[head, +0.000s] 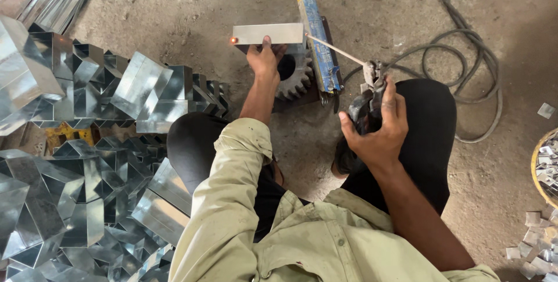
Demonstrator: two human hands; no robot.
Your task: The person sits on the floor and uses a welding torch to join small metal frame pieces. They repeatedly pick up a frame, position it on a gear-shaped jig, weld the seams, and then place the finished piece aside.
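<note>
Left grip (pixel 264 58) pins the sheet-metal box (pixel 268 33), thumb on its near edge; right grip (pixel 378 128) clamps the electrode holder (pixel 365 108). I judge the box light, stiff and sharp-edged, hot by the glowing corner (pixel 233 40), so I hold mid-edge.

A single head-worn camera looks almost straight down from close above the crouching person's own chest and knees (no second view shares the scene), facing the dirt floor (pixel 192 3), which runs to the top of the frame, forearms reaching up from the lower centre.

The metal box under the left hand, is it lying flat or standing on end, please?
Lying flat: the metal box stretches lengthwise across the gear, left hand pressing its near edge; an orange glow shows at its left corner.
</note>
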